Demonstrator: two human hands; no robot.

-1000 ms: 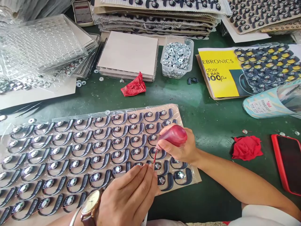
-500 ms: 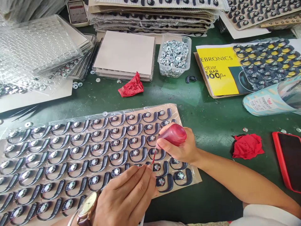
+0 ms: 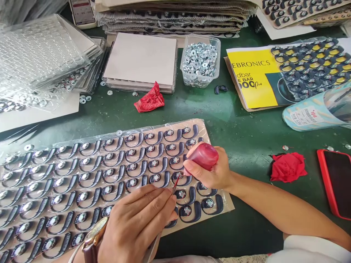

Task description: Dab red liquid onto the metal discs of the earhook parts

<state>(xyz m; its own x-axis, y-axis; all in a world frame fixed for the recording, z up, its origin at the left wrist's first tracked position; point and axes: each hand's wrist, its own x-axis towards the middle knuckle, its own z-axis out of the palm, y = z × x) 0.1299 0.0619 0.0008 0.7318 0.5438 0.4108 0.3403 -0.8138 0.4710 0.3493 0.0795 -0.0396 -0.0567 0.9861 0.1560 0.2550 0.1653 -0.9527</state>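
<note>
The left hand (image 3: pixel 137 219) has its fingers pressed together on a thin grey tool (image 3: pixel 155 243). Just beyond the fingertips a fine red strand (image 3: pixel 176 182) reaches the soft, glossy red squeeze bottle (image 3: pixel 204 156), which the right hand (image 3: pixel 215 173) pinches. Under them lies the film-covered sheet (image 3: pixel 203 128) of curved dark ear hooks with shiny round discs. Which pieces are finished, I cannot tell. Far beyond the fingers stands a clear tub of metal washers (image 3: pixel 200 60).

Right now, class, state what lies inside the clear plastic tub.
A heap of shiny metal washers fills the clear plastic tub; its floor and lower layers are covered.
</note>
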